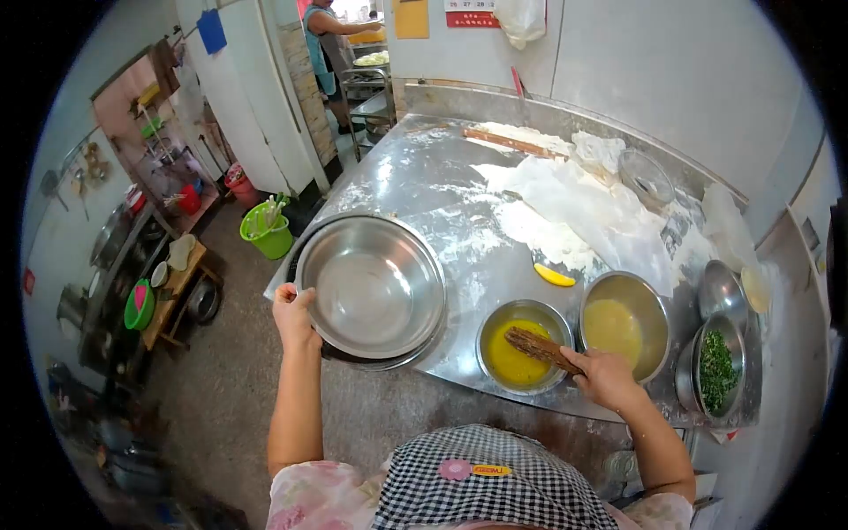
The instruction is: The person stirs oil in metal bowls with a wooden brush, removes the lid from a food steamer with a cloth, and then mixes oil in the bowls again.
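My left hand (297,316) is closed on the rim of a large, shallow steel basin (371,287) at the left edge of the metal table. Nothing shows inside that basin. In my right hand (606,378) is a brown, rough-textured fibre brush (541,347), its far end over or in the yellow oil (512,367) of a small steel bowl (484,320). Touching or very close on the right stands a deeper steel pot (655,327) with a pale yellow liquid. A yellow curved scraper (554,275) lies on the table behind these bowls.
Flour and a translucent plastic sheet (583,203) spread over the table (402,181), with a wooden rolling pin (514,142) behind. Chopped greens (718,371) fill a bowl at right. Left on the floor is a green bucket (267,231). Another person (329,53) stands beyond the doorway.
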Tool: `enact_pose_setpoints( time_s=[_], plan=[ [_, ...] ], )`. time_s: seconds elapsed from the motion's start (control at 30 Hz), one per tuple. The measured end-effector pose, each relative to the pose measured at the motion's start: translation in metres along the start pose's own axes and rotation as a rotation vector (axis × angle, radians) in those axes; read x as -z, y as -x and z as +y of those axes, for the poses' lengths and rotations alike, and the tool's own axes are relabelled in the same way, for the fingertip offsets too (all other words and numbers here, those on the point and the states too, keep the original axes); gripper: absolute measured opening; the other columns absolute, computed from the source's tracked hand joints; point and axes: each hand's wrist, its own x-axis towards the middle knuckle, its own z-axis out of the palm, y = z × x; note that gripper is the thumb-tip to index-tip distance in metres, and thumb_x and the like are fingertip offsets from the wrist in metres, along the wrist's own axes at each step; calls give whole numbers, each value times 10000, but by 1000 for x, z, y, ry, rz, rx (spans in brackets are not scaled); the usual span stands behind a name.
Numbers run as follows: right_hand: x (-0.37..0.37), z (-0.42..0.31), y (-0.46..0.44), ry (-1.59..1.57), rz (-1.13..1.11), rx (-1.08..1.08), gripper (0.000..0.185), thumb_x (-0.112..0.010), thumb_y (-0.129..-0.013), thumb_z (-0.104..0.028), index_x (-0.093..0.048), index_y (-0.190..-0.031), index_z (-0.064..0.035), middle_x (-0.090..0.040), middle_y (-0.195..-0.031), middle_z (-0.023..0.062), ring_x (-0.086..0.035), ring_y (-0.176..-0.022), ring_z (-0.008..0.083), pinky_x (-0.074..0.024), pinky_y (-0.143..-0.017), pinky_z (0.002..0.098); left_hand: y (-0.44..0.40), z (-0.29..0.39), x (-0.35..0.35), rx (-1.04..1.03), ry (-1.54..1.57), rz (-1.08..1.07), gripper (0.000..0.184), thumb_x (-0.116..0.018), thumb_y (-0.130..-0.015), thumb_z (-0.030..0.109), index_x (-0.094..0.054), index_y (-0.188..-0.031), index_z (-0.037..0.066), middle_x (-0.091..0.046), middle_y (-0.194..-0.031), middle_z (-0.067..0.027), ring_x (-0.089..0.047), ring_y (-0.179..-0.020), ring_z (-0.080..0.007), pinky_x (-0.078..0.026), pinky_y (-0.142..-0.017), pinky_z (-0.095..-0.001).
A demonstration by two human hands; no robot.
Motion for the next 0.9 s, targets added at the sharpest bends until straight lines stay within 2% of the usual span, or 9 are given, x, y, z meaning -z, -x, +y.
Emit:
enact_pose_setpoints(
  time_s=[0.13, 0.23, 0.33, 0.43, 0.57, 0.7, 0.9],
  plan=[
    [0, -1, -4, 7, -27, -7, 535, -655, -781, -185, -534, -1299, -244, -614, -886, 116, -618, -823, 307, -493, -703, 425, 1, 0, 0, -34, -44, -40, 340, -527, -747, -102, -532, -1069, 8, -563, -1037, -95, -580, -928, -195, -481, -837, -311],
    [4, -3, -5, 20, -14, 0, 533, -654, -781, -188, -538, -1297, -249, -614, -875, 118, -619, -812, 311, -495, -697, 428, 10, 0, -5, -145, -67, 11, 458, -504, -759, -110, -506, -1208, -20, -550, -1192, -136, -547, -1098, -224, -417, -972, -324],
    [5, 3, -6, 74, -8, 39, 570, -657, -774, -190, -508, -1323, -216, -615, -850, 116, -614, -793, 295, -485, -647, 423, 10, -7, 1, -159, -41, -82, 483, -501, -758, -110, -507, -1233, -23, -506, -1300, -171, -487, -1218, -252, -352, -1042, -337],
    [7, 4, -10, 80, -14, 43, 583, -669, -765, -195, -509, -1325, -215, -622, -850, 136, -612, -806, 319, -489, -667, 432, 6, -30, 10, -536, -261, -102, 425, -509, -758, -102, -564, -1166, 2, -484, -1343, -182, -413, -1305, -293, -311, -1078, -367],
    [20, -8, -11, 117, -91, 3, 573, -658, -800, -215, -488, -1346, -239, -612, -893, 165, -605, -819, 358, -495, -715, 447, 35, -1, 7, -571, -398, -54, 347, -527, -757, -90, -624, -1060, 49, -482, -1355, -167, -328, -1358, -347, -279, -1104, -406],
    [29, -17, -14, 153, -169, -24, 585, -647, -815, -219, -459, -1366, -270, -609, -944, 164, -618, -837, 349, -496, -736, 450, 35, -8, 10, -695, -481, -19, 281, -544, -760, -82, -637, -991, 47, -509, -1323, -153, -348, -1336, -378, -315, -1084, -432],
    [36, -27, -15, 202, -175, -33, 585, -647, -814, -236, -455, -1365, -268, -617, -973, 146, -626, -856, 342, -506, -742, 437, 31, -16, 12, -752, -345, 58, 247, -555, -758, -91, -649, -944, 40, -567, -1242, -135, -427, -1281, -378, -370, -1043, -431]
  ],
)
